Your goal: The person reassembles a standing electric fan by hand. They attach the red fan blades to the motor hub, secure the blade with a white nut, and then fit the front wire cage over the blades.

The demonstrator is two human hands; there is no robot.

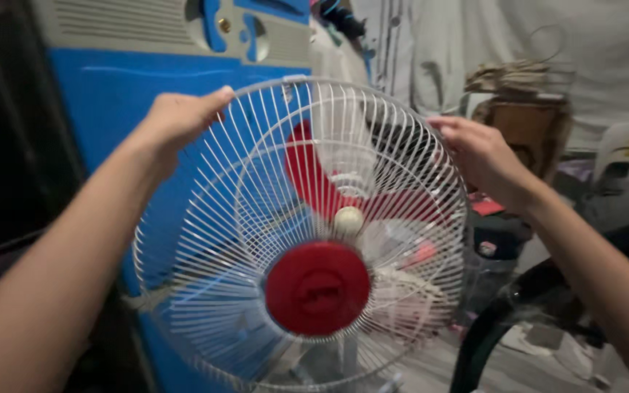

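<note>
A round white wire fan guard (205, 240) with a red centre cap (317, 288) fills the middle of the head view, tilted toward me. Behind the wires I see red fan blades (307, 171) and a cream hub knob (349, 218). My left hand (180, 120) grips the guard's rim at the upper left. My right hand (478, 156) grips the rim at the upper right. The fan's lower body is mostly hidden behind the guard.
A blue and grey appliance (125, 80) stands right behind the fan on the left. A white cloth (547, 36) hangs at the back right, with a brown box (525, 127) in front of it. A dark curved tube (489, 327) lies at lower right.
</note>
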